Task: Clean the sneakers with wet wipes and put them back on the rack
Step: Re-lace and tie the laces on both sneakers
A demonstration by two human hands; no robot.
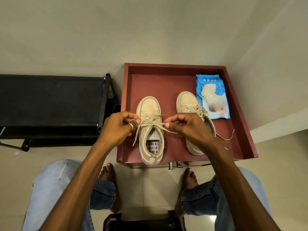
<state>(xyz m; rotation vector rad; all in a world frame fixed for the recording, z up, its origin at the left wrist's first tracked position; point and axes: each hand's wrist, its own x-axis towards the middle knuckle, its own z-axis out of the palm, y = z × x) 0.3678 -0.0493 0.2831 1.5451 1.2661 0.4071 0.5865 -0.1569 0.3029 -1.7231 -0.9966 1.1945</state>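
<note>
Limp laces (pixel 150 121) are pinched by the left hand (pixel 119 126) at 9 o'clock and the right hand (pixel 186 126) at 3 o'clock. The light sneaker (pixel 150 105) is likely best lifted by its heel.

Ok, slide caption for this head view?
Left hand and right hand pinch the laces of one cream sneaker on the red cabinet.

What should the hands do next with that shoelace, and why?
Probably pull apart to tighten the lace: the left hand and right hand each pinch a strand, and it still crosses loosely over the sneaker.
</note>
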